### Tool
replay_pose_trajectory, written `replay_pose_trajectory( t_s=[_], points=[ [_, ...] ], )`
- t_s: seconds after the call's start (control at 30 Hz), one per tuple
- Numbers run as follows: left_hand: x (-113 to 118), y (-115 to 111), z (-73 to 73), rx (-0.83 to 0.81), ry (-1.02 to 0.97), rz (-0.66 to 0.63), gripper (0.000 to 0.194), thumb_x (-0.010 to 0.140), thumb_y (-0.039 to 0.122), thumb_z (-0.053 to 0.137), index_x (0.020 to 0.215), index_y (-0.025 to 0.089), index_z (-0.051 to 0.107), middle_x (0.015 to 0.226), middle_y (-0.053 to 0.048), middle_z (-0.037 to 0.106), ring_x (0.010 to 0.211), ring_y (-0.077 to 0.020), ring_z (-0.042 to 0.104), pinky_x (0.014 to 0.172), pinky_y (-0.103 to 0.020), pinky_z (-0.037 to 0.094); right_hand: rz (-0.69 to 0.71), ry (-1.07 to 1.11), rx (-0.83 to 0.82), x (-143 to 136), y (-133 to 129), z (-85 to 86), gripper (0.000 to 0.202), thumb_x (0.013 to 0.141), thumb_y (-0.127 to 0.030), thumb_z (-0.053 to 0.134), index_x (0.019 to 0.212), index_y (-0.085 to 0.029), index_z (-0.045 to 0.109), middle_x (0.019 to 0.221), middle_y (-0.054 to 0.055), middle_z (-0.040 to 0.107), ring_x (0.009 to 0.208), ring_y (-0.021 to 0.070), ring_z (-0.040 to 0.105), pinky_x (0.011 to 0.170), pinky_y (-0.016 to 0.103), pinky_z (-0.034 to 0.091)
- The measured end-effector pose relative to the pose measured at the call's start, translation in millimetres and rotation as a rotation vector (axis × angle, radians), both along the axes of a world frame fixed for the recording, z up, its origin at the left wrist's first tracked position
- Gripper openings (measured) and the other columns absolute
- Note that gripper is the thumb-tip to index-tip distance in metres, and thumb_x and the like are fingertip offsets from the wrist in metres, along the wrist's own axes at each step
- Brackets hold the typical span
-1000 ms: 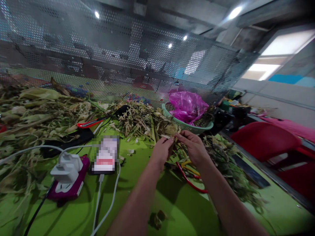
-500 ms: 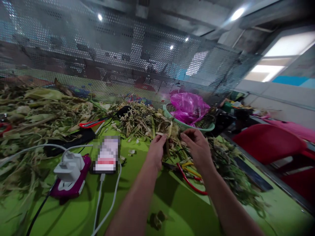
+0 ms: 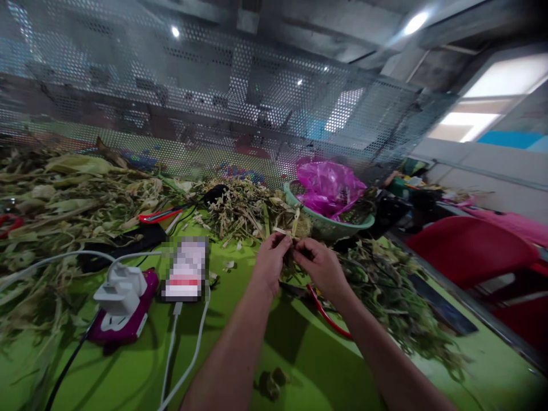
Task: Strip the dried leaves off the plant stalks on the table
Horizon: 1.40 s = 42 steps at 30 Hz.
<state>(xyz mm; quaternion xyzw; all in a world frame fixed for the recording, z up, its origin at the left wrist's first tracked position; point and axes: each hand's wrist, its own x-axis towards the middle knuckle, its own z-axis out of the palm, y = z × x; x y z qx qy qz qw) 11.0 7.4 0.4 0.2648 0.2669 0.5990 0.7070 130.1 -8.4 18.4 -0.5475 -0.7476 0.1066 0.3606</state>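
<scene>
Over the green table (image 3: 317, 365), my left hand (image 3: 270, 260) pinches a piece of dried plant stalk between thumb and fingers. My right hand (image 3: 319, 264) is right beside it, thumb and fingertips pressed together at the same stalk, with the fingertips of both hands nearly touching. Behind them lies a heap of dried plants (image 3: 240, 208). Scissors with red handles (image 3: 327, 317) lie partly hidden under my right hand and wrist. A small dried scrap (image 3: 273, 383) rests near the front edge of view.
A green basket (image 3: 338, 228) holds a pink plastic bag (image 3: 329, 185). At left are a phone (image 3: 186, 271), a purple power strip (image 3: 128, 325) with white plugs, and cables. More plants (image 3: 394, 291) lie at right, near a red chair (image 3: 471, 248). A perforated screen stands behind.
My right hand has moved left and slightly down, from apart to close against my left hand, and its fingers have closed at the stalk. It now covers the yellow handle seen before.
</scene>
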Motion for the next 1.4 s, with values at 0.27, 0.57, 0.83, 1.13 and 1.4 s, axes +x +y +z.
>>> replay_pose_trajectory(
  t_s=[0.27,0.57,0.83,1.13,1.4],
  points=[
    [-4,5,-2.6,0.039,0.082,0.062,0.013,0.068,0.025,0.066,0.075,0.015,0.065,0.068,0.001,0.06,0.065,-0.0086,0.052,0.068,-0.021,0.04,0.124,-0.096,-0.032,-6,-5,10.7,0.015,0.079,-0.019,0.05,0.066,-0.021,0.043,0.065,-0.003,0.045,0.062,0.0139,0.043,0.06,0.025,0.032],
    [-7,4,1.7,-0.068,-0.057,-0.068,0.027,0.065,0.032,0.07,0.086,0.015,0.065,0.064,-0.001,0.062,0.062,-0.012,0.058,0.063,-0.024,0.045,0.108,0.214,-0.075,5,-5,9.0,0.011,0.08,-0.03,0.059,0.076,-0.021,0.054,0.075,-0.001,0.053,0.066,0.0139,0.048,0.063,0.026,0.039],
    [-10,1,3.8,-0.022,-0.016,-0.165,0.023,0.066,0.027,0.065,0.086,0.017,0.067,0.068,-0.001,0.063,0.063,-0.012,0.058,0.06,-0.022,0.043,0.145,0.608,-0.252,15,6,0.0,0.028,0.072,-0.037,0.068,0.093,-0.022,0.058,0.088,0.003,0.064,0.083,0.018,0.06,0.08,0.033,0.048],
    [-10,-4,10.2,0.026,0.22,-0.098,0.018,0.069,0.034,0.065,0.072,0.018,0.057,0.067,0.002,0.054,0.064,-0.0101,0.049,0.064,-0.022,0.039,0.01,0.159,0.083,26,9,-1.0,0.012,0.077,-0.032,0.063,0.081,-0.021,0.062,0.079,0.002,0.059,0.074,0.0179,0.056,0.072,0.03,0.045],
    [-12,-8,15.5,0.059,0.319,-0.103,0.011,0.075,0.03,0.056,0.072,0.019,0.056,0.073,0.0,0.054,0.072,-0.0132,0.048,0.071,-0.024,0.038,0.029,0.08,0.131,22,4,4.6,0.014,0.082,-0.035,0.058,0.083,-0.023,0.065,0.079,0.003,0.061,0.075,0.0195,0.057,0.071,0.031,0.044]
  ],
)
